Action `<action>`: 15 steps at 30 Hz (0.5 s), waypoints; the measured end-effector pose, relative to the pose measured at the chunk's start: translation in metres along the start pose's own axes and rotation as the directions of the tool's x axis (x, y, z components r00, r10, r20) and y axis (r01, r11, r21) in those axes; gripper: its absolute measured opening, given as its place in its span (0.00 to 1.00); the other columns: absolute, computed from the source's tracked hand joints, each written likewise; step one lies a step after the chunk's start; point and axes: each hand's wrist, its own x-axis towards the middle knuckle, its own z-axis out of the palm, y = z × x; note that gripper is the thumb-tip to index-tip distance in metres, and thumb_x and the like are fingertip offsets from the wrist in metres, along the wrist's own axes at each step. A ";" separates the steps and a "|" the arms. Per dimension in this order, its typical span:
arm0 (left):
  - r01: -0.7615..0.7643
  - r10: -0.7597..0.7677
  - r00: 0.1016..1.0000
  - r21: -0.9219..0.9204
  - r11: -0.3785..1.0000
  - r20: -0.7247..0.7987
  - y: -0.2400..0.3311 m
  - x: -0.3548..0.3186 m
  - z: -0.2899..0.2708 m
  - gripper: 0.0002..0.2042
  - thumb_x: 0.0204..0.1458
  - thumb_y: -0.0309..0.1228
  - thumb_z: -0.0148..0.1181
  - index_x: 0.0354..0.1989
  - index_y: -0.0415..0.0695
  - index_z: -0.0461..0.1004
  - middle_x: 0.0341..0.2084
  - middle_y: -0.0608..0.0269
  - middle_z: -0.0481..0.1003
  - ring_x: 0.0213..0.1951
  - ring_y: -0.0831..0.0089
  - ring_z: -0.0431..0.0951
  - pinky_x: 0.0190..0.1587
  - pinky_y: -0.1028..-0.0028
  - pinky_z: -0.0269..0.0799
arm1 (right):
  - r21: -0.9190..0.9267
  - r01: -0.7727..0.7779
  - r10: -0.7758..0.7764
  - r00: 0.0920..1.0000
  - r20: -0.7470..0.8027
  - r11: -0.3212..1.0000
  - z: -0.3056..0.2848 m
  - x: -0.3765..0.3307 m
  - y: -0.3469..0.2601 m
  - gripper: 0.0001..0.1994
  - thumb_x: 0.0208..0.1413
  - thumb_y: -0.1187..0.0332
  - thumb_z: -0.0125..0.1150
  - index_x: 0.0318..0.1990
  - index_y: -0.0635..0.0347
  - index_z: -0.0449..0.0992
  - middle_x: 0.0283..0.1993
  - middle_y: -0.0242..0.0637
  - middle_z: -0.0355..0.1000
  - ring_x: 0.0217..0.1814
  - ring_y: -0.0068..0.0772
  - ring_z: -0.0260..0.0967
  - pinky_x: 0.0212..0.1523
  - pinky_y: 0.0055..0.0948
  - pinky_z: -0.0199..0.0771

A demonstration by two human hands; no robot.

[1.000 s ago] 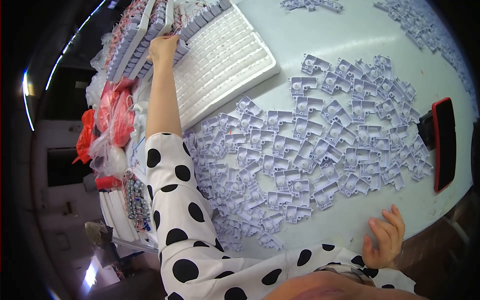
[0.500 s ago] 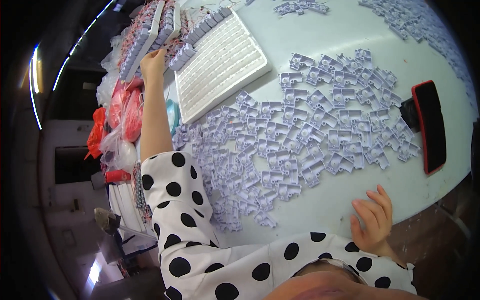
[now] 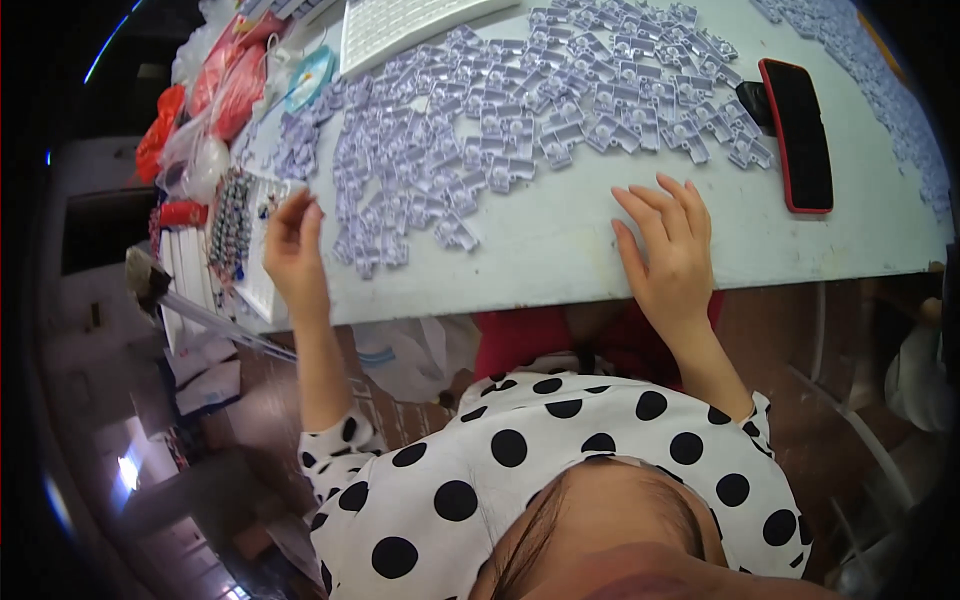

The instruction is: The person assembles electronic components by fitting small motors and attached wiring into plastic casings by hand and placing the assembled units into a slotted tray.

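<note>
Counts:
- Small pale lilac plastic moulded parts: too many to count, dozens spread across the middle of the worktop; a second scatter of the same along the far right edge.
- White gridded plastic tray: 1, at the far edge.
- Red-cased black phone: 1, near the right edge.
- Red plastic bags: at least 2, far left corner.
- Round teal-and-white tape roll: 1.
- Hands: 2, left hand, right hand.
</note>
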 end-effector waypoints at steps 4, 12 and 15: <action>0.000 -0.002 0.989 -0.009 1.000 -0.147 -0.019 -0.100 0.028 0.11 0.61 0.22 0.58 0.51 0.34 0.74 0.44 0.58 0.77 0.47 0.74 0.76 0.54 0.75 0.70 | -0.014 0.039 -0.039 0.999 0.017 0.999 0.005 -0.005 0.002 0.16 0.54 0.72 0.66 0.52 0.55 0.77 0.49 0.37 0.72 0.62 0.47 0.65 0.66 0.53 0.61; -0.233 0.250 0.965 0.180 0.956 -0.081 0.013 -0.125 0.072 0.11 0.52 0.22 0.66 0.44 0.42 0.78 0.40 0.60 0.78 0.44 0.67 0.76 0.51 0.70 0.70 | -0.057 0.095 -0.095 0.995 0.008 0.994 0.008 -0.010 0.009 0.14 0.56 0.71 0.65 0.50 0.55 0.78 0.49 0.37 0.74 0.61 0.47 0.66 0.60 0.44 0.68; -0.314 0.339 0.939 0.269 0.910 -0.051 0.019 -0.122 0.075 0.11 0.50 0.22 0.68 0.42 0.45 0.80 0.39 0.62 0.79 0.43 0.65 0.75 0.50 0.68 0.70 | -0.057 0.086 -0.087 0.996 -0.007 0.995 0.008 -0.011 0.009 0.13 0.56 0.71 0.64 0.50 0.54 0.79 0.49 0.38 0.74 0.61 0.48 0.66 0.60 0.44 0.67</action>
